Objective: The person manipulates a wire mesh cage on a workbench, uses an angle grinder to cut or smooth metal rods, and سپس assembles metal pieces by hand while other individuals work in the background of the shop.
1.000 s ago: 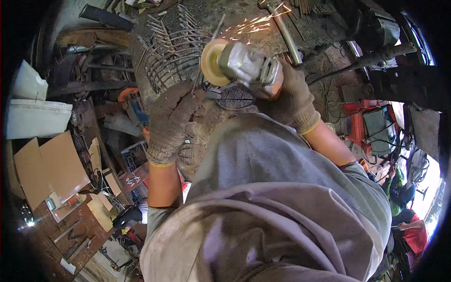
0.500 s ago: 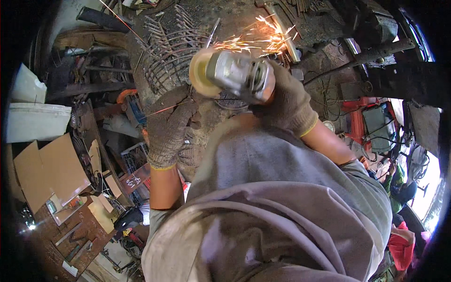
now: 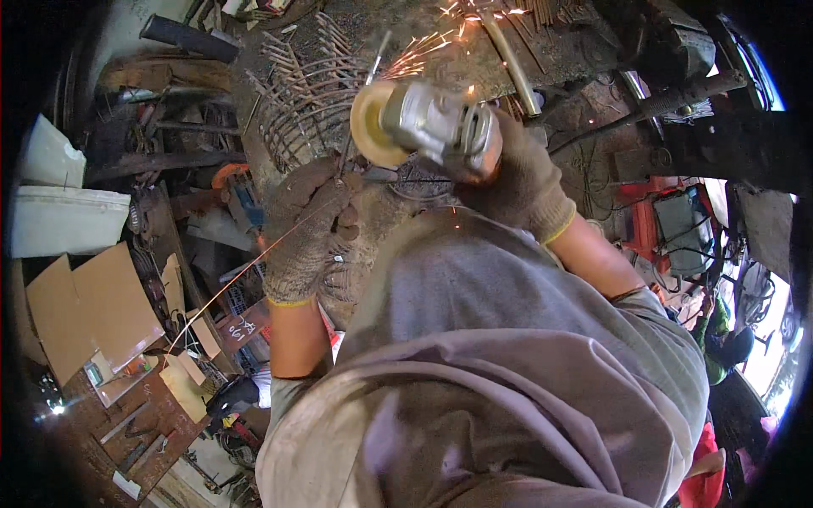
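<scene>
Pinching the lower end of a thin, grey metal rod (image 3: pixel 378 59), the left hand (image 3: pixel 309 220) in its brown knitted glove has its fingers curled together, and the rod points away from the person, past the yellowish round disc (image 3: pixel 373 127) of a silver-bodied angle grinder (image 3: pixel 436 123). The right hand (image 3: pixel 525 173), gloved alike, is wrapped around the grinder's body. Bright orange sparks (image 3: pixel 415 55) spray beyond the disc, so grinding seems to be under way; the disc hides part of the rod, and how much of it is worked or left to work cannot be told. Around this, from the left, lie brown cardboard sheets (image 3: pixel 89 313), an orange-and-blue tool (image 3: pixel 241 199) and a heap of curved, rusty metal rods (image 3: pixel 309 97), which may or may not be finished. The heap crowds the left side of the disc, and a straight, dull steel bar (image 3: pixel 510 63) lies in the path of the sparks. Farther right are a bright red piece of equipment (image 3: pixel 644 224) and a co-worker in green (image 3: pixel 720 356), well apart from the grinder.
</scene>
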A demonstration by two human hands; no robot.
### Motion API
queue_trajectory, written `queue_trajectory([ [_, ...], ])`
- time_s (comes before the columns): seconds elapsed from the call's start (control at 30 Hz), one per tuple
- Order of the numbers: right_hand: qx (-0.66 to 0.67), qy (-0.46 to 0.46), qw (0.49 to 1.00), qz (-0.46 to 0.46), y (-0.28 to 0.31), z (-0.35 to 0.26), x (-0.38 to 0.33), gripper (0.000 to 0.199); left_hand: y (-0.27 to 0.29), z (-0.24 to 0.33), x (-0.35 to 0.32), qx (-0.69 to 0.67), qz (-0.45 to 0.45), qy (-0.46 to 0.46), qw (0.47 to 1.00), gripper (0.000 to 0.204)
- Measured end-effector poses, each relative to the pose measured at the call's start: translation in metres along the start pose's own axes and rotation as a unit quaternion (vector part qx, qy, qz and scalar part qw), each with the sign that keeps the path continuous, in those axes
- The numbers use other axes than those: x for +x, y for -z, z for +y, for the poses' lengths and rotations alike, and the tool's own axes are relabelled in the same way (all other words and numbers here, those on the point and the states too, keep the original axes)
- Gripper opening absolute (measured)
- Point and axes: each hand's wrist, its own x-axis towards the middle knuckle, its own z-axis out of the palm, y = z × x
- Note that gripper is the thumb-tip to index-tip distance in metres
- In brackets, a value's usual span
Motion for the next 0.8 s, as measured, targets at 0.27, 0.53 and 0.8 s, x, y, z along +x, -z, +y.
queue_trajectory([
  [0.27, -0.071, -0.097, 0.991, -0.055, 0.015, -0.022, 0.017, 0.071, 0.001, -0.004, 0.001, 0.087, 0.016, -0.061, 0.994, 0.026],
  [0.53, -0.084, -0.063, 0.994, -0.015, 0.013, -0.014, 0.014, 0.072, 0.003, -0.002, 0.0, 0.067, -0.009, -0.013, 0.998, 0.029],
  [0.8, -0.072, 0.019, 0.997, 0.006, 0.009, -0.007, 0.014, 0.072, 0.005, 0.0, 0.0, 0.074, 0.008, 0.002, 0.997, 0.034],
])
